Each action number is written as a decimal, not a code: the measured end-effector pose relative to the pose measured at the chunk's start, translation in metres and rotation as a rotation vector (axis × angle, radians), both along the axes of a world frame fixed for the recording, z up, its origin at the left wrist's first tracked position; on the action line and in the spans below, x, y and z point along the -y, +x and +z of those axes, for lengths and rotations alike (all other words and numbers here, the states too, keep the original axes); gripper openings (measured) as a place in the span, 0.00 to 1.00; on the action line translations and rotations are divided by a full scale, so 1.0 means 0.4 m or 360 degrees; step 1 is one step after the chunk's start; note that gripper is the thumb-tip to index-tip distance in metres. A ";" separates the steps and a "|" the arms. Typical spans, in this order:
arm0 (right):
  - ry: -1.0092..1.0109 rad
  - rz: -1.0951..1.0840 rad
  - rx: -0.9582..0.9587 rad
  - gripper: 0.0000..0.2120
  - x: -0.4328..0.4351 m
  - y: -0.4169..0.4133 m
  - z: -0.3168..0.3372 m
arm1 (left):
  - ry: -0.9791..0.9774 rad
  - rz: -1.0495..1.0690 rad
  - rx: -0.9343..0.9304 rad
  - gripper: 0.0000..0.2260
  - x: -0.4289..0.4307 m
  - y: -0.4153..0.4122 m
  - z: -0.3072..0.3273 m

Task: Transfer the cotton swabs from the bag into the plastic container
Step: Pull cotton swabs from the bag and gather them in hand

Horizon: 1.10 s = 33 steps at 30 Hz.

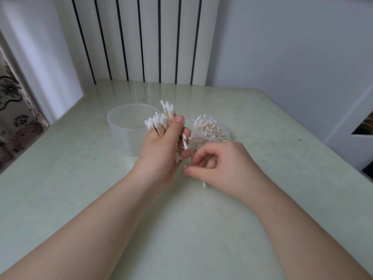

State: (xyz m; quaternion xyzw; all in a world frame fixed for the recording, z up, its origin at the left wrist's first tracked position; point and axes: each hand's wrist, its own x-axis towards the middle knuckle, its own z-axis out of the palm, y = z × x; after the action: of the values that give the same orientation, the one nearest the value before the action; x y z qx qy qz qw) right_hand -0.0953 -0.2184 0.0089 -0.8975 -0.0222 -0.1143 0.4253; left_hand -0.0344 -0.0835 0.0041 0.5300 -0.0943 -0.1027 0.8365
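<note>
Dozens of white-tipped wooden cotton swabs (159, 121) splay from the clenched grip of the left hand (161, 156), beside the round translucent plastic container (126, 128) — loosely fanned, some may slip. The right hand (224, 164) curls — whether it pinches anything, I cannot tell.

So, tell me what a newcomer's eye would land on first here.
First, the fanned bundle of white-tipped wooden cotton swabs gripped in the left hand, mid-table. Behind it stands the round translucent plastic container, nothing visible inside; to its right lies the clear plastic bag holding more swabs, by the curled right hand.
</note>
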 end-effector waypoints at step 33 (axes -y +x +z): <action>0.0465 0.0166 0.0509 0.22 0.033 0.001 0.001 | 0.0472 -0.0493 0.0300 0.13 -0.009 -0.015 -0.013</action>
State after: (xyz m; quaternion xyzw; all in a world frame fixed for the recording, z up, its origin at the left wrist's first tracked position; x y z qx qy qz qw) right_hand -0.0949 -0.2314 0.0092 -0.7944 -0.1188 -0.2349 0.5474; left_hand -0.0404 -0.0798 -0.0009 0.6334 -0.2361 -0.1926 0.7113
